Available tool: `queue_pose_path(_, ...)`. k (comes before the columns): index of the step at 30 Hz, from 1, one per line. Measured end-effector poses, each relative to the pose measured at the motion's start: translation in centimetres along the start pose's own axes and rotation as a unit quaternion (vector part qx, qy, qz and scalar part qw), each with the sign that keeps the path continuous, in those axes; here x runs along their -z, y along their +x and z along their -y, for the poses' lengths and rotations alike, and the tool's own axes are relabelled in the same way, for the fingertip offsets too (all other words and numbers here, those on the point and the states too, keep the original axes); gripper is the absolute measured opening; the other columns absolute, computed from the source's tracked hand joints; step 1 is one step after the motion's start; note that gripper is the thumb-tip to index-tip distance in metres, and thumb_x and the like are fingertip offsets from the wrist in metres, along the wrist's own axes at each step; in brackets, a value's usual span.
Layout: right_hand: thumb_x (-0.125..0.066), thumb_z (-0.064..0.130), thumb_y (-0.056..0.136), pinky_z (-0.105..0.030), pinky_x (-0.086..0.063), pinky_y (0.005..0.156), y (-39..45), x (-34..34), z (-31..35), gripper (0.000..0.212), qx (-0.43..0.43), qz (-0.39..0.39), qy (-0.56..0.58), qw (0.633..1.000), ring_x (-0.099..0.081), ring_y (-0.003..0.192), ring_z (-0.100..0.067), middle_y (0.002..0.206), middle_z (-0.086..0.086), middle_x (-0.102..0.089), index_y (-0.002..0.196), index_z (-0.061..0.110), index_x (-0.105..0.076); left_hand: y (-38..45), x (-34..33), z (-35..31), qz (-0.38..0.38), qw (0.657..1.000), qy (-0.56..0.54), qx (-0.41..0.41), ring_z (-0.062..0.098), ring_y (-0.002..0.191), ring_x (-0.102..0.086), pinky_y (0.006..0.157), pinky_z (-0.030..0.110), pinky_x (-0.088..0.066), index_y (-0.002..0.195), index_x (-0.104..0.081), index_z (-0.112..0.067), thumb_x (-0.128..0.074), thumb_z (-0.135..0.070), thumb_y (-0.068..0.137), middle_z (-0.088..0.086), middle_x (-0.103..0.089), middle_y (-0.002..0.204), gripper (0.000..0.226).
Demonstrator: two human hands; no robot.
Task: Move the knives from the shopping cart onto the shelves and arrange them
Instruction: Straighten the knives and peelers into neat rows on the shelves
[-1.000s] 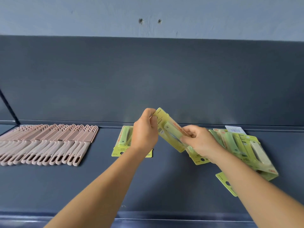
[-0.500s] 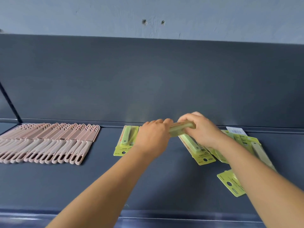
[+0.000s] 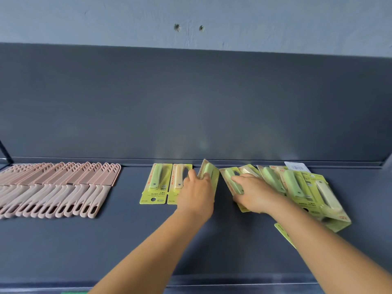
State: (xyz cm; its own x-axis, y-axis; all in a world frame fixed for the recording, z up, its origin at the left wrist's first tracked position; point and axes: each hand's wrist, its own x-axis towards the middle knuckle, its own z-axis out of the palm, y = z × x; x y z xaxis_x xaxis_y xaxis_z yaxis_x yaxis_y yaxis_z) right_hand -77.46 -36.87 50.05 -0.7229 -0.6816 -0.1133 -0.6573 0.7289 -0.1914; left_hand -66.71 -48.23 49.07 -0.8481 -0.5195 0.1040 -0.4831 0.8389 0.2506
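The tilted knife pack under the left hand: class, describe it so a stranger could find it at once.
On the dark shelf, right of the pink knives, two yellow-green packs lie flat. Just right of them the left hand holds the tilted pack: green handle, one edge raised.

The leftmost green knife card (image 3: 156, 183), lying flat on the shelf (image 3: 127, 240), carries upside-down black print that reads "FRUIT KNIFE", with a smaller line near its hang hole that looks like "NO.125", though that is too small to be sure of. The card beside it (image 3: 177, 184) shows the same small line at its lower corner and red lettering up its edge that cannot be made out. A white barcode label (image 3: 297, 167) sits at the back of the pile on the right, its digits too blurred to read.
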Motion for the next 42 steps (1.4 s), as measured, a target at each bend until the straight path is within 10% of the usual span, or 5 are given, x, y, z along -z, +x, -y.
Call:
queue_pose_path(8, -0.039, 0.014, 0.092, -0.030, -0.043, 0.097, -0.2, -0.1, 0.3, 0.060, 0.043, 0.054, 0.027, 0.997, -0.019, 0.140, -0.020, 0.154, 0.015, -0.017, 0.148, 0.029, -0.024, 0.9, -2.0, 1.7, 0.033, 0.991, 0.060, -0.113, 0.022, 0.146, -0.010, 0.114, 0.038, -0.019, 0.140, -0.032, -0.012, -0.040, -0.019, 0.096, 0.000, -0.021, 0.150, 0.045)
queue_pose_path(23, -0.040, 0.031, 0.100, -0.037, -0.040, 0.102, 0.5, -1.4, 2.2, 0.044, 0.008, -0.024, -0.011, 1.000, -0.033, 0.132, -0.023, 0.145, -0.001, -0.030, 0.141, 0.019, -0.035, 2.0, -1.7, 2.6, -0.006, 0.991, 0.097, -0.092, 0.022, 0.131, -0.033, 0.110, 0.037, -0.023, 0.138, -0.035, -0.014, -0.037, -0.029, 0.098, 0.003, -0.034, 0.139, 0.043)
queue_pose_path(30, -0.033, 0.024, 0.101, -0.035, -0.030, 0.110, 0.6, -1.1, 2.4, 0.048, 0.053, 0.003, 0.010, 0.999, -0.023, 0.138, -0.021, 0.153, 0.006, -0.020, 0.148, 0.021, -0.022, 2.1, -1.8, 3.0, 0.057, 0.986, 0.097, -0.126, 0.021, 0.148, 0.000, 0.119, 0.039, -0.008, 0.151, -0.015, -0.011, -0.025, -0.030, 0.103, 0.006, -0.002, 0.160, 0.052)
queue_pose_path(42, -0.033, 0.031, 0.102, -0.040, -0.027, 0.113, 0.4, -1.5, 3.6, 0.054, 0.035, -0.005, -0.011, 0.999, -0.018, 0.141, -0.025, 0.157, 0.004, -0.016, 0.151, 0.021, -0.013, 3.0, -2.0, 3.9, 0.081, 0.978, 0.126, -0.143, 0.023, 0.148, 0.002, 0.119, 0.040, -0.010, 0.152, -0.005, -0.009, -0.025, -0.025, 0.103, 0.007, 0.003, 0.160, 0.055)
